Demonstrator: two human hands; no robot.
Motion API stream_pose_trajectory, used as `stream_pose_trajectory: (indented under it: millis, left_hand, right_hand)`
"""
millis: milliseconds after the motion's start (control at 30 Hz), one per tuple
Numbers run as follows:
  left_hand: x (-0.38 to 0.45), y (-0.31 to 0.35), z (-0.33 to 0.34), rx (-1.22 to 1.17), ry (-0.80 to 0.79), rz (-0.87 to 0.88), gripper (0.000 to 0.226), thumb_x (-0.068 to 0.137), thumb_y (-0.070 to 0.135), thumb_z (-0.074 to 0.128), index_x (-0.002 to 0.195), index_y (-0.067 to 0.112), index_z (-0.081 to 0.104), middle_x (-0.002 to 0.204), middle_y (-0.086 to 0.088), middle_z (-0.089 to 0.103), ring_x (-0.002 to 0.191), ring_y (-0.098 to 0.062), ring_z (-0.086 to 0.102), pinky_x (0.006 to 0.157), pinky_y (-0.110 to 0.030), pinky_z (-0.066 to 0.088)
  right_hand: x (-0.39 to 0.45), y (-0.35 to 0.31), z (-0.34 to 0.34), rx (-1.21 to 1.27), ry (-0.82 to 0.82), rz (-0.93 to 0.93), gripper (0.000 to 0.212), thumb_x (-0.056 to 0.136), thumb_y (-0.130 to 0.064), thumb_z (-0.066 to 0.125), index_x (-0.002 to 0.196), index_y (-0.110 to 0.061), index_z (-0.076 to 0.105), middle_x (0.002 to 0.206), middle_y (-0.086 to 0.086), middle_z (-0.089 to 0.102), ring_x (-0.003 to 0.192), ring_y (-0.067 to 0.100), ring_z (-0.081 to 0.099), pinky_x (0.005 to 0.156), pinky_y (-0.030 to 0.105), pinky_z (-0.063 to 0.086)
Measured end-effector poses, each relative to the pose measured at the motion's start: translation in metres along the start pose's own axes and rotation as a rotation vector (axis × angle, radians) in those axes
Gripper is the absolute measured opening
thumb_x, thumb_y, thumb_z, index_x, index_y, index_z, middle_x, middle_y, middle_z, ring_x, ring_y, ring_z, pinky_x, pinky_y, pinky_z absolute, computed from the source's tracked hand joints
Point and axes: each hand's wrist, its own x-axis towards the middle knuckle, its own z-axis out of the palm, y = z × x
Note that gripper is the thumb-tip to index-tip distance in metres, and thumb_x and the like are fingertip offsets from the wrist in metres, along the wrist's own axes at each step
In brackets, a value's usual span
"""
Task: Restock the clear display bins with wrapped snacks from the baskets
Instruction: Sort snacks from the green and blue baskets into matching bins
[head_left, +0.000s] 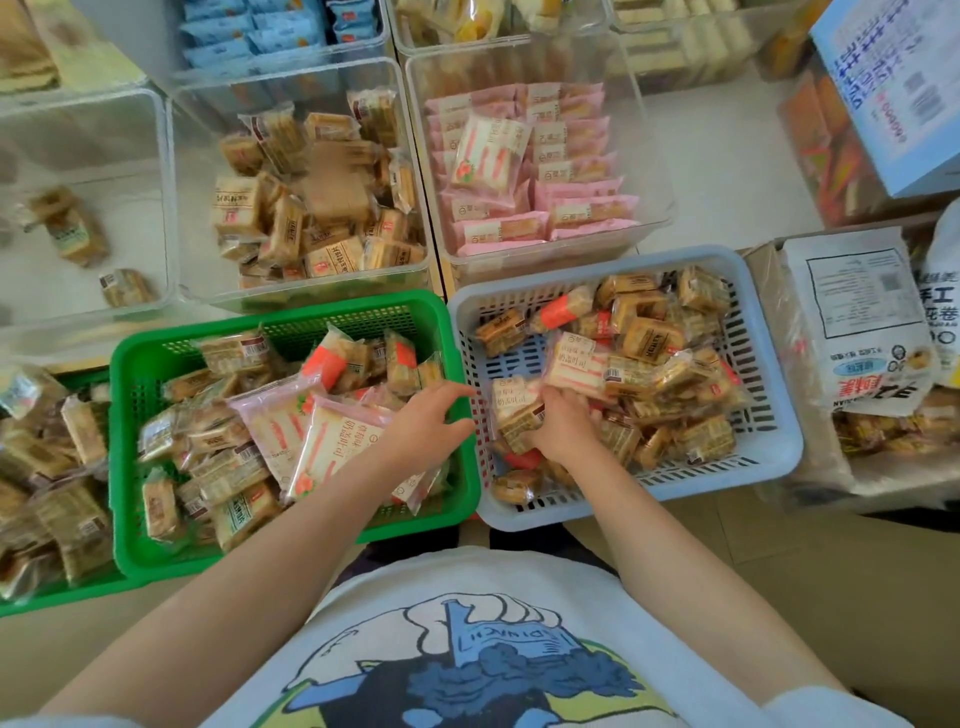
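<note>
Behind the 2 baskets, clear bins: tan snack bin (311, 208) w/ brown packs, pink snack bin (540, 171) beside it. Left hand (421, 421) hovers over green basket (291, 322), fingers apart, empty. Right hand (561, 426) in blue-grey basket (769, 395) grips pink-striped sandwich pack (519, 410), clear wrap, long axis running away from person.

Blue box (893, 93) with upside-down "0000000", white bag (857, 322) with inverted Chinese print, other labels too blurred.

Pink-striped wrapped snack (574, 364) lying atop grey basket (769, 415) pile.
</note>
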Motion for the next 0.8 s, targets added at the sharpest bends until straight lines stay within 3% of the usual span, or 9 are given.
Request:
stream_pose_trajectory:
  millis: [100, 167, 233, 333, 433, 500, 600, 700, 800]
  left_hand:
    - [-0.001, -0.003, 0.001, -0.015, 0.004, 0.013, 0.048, 0.099, 0.025, 0.056, 0.146, 0.025, 0.045, 0.152, 0.003, 0.042, 0.14, -0.015, 0.038, 0.114, -0.034, 0.031]
    - [-0.002, -0.003, 0.002, -0.031, -0.004, 0.015, 0.049, 0.099, 0.026, 0.056, 0.146, 0.026, 0.044, 0.152, 0.004, 0.041, 0.14, -0.015, 0.038, 0.114, -0.035, 0.034]
    - [-0.003, -0.001, 0.0, -0.091, -0.009, -0.011, 0.051, 0.099, 0.028, 0.055, 0.148, 0.026, 0.041, 0.153, 0.004, 0.041, 0.14, -0.015, 0.038, 0.115, -0.036, 0.035]
    - [-0.003, 0.008, -0.016, -0.251, 0.033, 0.0, 0.056, 0.098, 0.026, 0.06, 0.15, 0.026, 0.039, 0.152, 0.005, 0.041, 0.14, -0.014, 0.037, 0.114, -0.041, 0.038]
    - [-0.003, 0.019, -0.042, -0.287, 0.1, 0.177, 0.065, 0.09, 0.019, 0.072, 0.146, 0.03, 0.043, 0.149, 0.009, 0.039, 0.136, -0.007, 0.035, 0.112, -0.042, 0.041]
    - [-0.002, 0.023, -0.06, -0.269, 0.18, 0.269, 0.059, 0.086, 0.016, 0.076, 0.138, 0.028, 0.051, 0.139, 0.008, 0.047, 0.128, -0.009, 0.043, 0.105, -0.041, 0.046]
    - [-0.003, 0.025, -0.088, -0.323, 0.38, 0.291, 0.036, 0.085, 0.023, 0.077, 0.118, 0.022, 0.065, 0.116, 0.006, 0.061, 0.107, -0.01, 0.058, 0.087, -0.042, 0.056]
    - [-0.008, 0.02, -0.122, -0.555, 0.494, 0.094, 0.02, 0.087, 0.037, 0.075, 0.1, 0.022, 0.073, 0.097, 0.003, 0.073, 0.091, -0.013, 0.068, 0.081, -0.034, 0.057]
    - [0.0, -0.006, -0.151, -0.677, 0.613, -0.062, 0.017, 0.086, 0.043, 0.074, 0.085, 0.026, 0.069, 0.082, 0.005, 0.073, 0.078, -0.012, 0.07, 0.071, -0.028, 0.054]
  right_hand:
    - [0.001, -0.005, -0.004, 0.058, -0.019, 0.033, 0.073, 0.079, -0.04, 0.082, 0.141, -0.019, 0.051, 0.137, 0.007, 0.053, 0.128, 0.029, 0.046, 0.105, 0.046, 0.041]
    - [-0.002, -0.008, -0.015, 0.274, -0.011, 0.034, 0.051, 0.081, -0.034, 0.081, 0.122, -0.016, 0.058, 0.12, 0.005, 0.063, 0.104, 0.023, 0.059, 0.083, 0.038, 0.051]
    - [-0.01, -0.014, -0.034, 0.552, -0.007, 0.071, 0.043, 0.086, -0.032, 0.078, 0.118, -0.016, 0.055, 0.117, 0.001, 0.062, 0.092, 0.017, 0.06, 0.067, 0.028, 0.047]
    - [-0.02, -0.026, -0.068, 0.912, -0.089, 0.075, 0.044, 0.09, -0.039, 0.073, 0.126, -0.023, 0.055, 0.128, 0.0, 0.06, 0.098, 0.019, 0.067, 0.065, 0.028, 0.052]
    - [-0.027, -0.044, -0.102, 1.208, -0.325, -0.017, 0.022, 0.099, -0.035, 0.062, 0.113, -0.018, 0.062, 0.109, 0.005, 0.069, 0.088, 0.019, 0.065, 0.065, 0.031, 0.052]
    - [-0.032, -0.061, -0.124, 1.291, -0.485, -0.062, 0.027, 0.102, -0.04, 0.053, 0.107, -0.015, 0.064, 0.095, 0.009, 0.065, 0.077, 0.019, 0.059, 0.062, 0.03, 0.047]
    - [-0.032, -0.088, -0.148, 1.324, -0.603, -0.101, 0.056, 0.102, -0.059, 0.039, 0.105, -0.01, 0.065, 0.077, 0.012, 0.06, 0.061, 0.021, 0.054, 0.056, 0.03, 0.046]
    - [-0.023, -0.117, -0.165, 1.342, -0.511, -0.095, 0.062, 0.103, -0.059, 0.035, 0.114, -0.006, 0.066, 0.071, 0.012, 0.062, 0.059, 0.024, 0.059, 0.059, 0.032, 0.049]
    - [-0.009, -0.15, -0.171, 1.116, -0.134, -0.147, 0.038, 0.104, -0.041, 0.045, 0.114, -0.011, 0.065, 0.086, 0.007, 0.068, 0.081, 0.024, 0.066, 0.074, 0.036, 0.053]
